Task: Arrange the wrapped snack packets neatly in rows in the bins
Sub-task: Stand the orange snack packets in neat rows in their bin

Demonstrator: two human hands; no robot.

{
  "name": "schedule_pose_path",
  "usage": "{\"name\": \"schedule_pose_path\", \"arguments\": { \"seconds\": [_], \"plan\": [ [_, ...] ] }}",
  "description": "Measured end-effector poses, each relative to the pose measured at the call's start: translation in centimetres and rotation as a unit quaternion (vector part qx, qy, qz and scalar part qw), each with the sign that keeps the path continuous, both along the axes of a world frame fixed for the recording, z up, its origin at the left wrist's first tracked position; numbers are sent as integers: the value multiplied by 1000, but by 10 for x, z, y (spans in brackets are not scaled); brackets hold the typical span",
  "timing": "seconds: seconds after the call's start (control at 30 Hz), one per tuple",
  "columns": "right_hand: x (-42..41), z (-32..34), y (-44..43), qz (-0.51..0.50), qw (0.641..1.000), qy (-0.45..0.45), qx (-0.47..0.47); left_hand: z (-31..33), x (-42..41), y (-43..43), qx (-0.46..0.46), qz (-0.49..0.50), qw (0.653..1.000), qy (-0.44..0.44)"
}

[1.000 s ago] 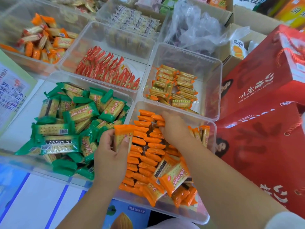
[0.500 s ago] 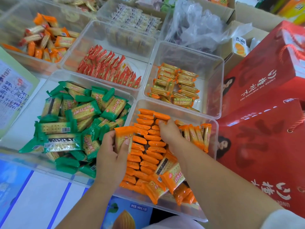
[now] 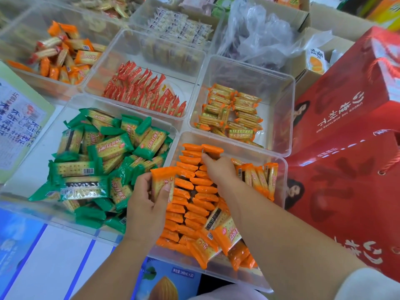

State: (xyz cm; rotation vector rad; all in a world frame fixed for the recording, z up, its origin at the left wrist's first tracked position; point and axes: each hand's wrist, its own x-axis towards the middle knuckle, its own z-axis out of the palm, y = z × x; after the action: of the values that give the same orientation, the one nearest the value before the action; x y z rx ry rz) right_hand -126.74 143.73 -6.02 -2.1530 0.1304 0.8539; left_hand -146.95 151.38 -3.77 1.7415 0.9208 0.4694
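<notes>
Hands (image 3: 145,204) (image 3: 219,169) apparently curled around orange packets (image 3: 195,205)

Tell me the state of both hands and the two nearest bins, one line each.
Left hand: grips one orange-wrapped cracker packet.
Right hand: touches far orange rows; grip hidden.
Clear plastic bin of orange packets: mostly rowed, loose pile nearest.
Clear plastic bin of green packets: jumbled.

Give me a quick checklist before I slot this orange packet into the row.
1. Left hand grips one orange packet: ok.
2. Right hand touches the rows at the far end of the bin: ok.
3. Rows standing on edge, in line: ok.
4. Loose packets at the near end tidied: not ok, they lie flat and skewed.
5. Gap open for the held packet: cannot tell.
</notes>
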Motion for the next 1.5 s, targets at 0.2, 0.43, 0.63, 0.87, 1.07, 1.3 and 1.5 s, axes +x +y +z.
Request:
{"name": "schedule_pose_path", "arguments": {
  "seconds": [0.2, 0.43, 0.63, 0.87, 1.07, 1.3, 1.5],
  "plan": [
    [10, 2, -2, -133, 988, 53, 63, -2, 0, 0, -5, 5, 1000, -3],
    [6, -6, -3, -128, 988, 51, 63, -1, 0, 0, -11, 1, 1000, -13],
    [24, -15, 5, -118, 984, 117, 56, -1, 0, 0, -14, 0, 1000, -13],
    [13, -3, 4, -87, 993, 67, 33, 9, 1, 1, -21, 2, 1000, 6],
    [-43, 30, -24, -69, 992, 43, 95, 18, -21, -7, -21, 42, 999, 7],
    [-47, 38, -28, -36, 991, 116, 58, 23, -34, -19, -31, 23, 998, 47],
    [-53, 34, -22, -18, 995, 87, 50, 22, -33, -6, -61, 38, 996, 43]
  ]
}}
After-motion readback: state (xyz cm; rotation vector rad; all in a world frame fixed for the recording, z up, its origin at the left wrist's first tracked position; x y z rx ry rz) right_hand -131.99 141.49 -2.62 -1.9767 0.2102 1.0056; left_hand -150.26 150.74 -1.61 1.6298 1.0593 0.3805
